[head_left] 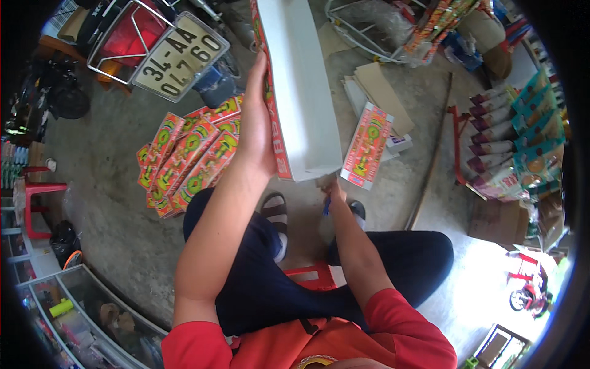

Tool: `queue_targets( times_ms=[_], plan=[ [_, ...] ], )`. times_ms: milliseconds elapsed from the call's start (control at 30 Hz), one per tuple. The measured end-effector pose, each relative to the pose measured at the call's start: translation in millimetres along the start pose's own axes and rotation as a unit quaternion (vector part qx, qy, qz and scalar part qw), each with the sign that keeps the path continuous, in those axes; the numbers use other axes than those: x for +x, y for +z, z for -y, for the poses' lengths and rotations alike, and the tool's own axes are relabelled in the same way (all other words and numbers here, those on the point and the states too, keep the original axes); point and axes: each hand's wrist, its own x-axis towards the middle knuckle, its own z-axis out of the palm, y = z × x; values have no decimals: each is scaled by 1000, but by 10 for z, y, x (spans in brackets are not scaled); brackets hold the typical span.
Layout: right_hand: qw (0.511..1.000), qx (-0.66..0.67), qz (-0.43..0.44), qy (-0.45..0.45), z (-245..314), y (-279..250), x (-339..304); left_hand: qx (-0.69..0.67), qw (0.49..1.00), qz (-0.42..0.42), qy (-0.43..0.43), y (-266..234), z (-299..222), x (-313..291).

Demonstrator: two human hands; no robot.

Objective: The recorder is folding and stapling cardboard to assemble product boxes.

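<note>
A long open cardboard box [301,92], white inside and red-orange printed outside, is raised in front of me. My left hand [257,132] grips it along its left wall, thumb side up against the printed face. My right hand [335,189] is closed at the box's near right corner. A small blue thing [326,206] sticks out below those fingers; its kind is too small to tell. Just right of the box, a printed orange-red carton panel [367,146] lies on the floor. A pile of similar flat printed cartons [187,154] lies to the left.
Grey and brown cardboard pieces [384,98] lie beyond the panel, near a long thin pole [433,154]. A parked motorbike's plate [181,56] stands far left. Snack packets on a red rack [458,147] are at right, a red stool [43,197] and glass case [92,301] at left.
</note>
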Motion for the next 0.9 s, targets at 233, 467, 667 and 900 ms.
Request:
queue_targets(
  times_ms=[233,467,667,900],
  plan=[
    [898,0,-27,-440,2708,-535,-649,-30,997,43,-49,-21,234,-8],
    [762,-72,44,-642,4113,-1040,-3172,-44,996,52,-64,-67,268,-49],
    [724,-107,-69,-678,3479,-1277,-4041,-20,999,-32,-30,36,304,-22],
    [482,-302,-25,-822,3157,-1059,-4151,8,1000,-18,4,-25,279,28]
  ],
)
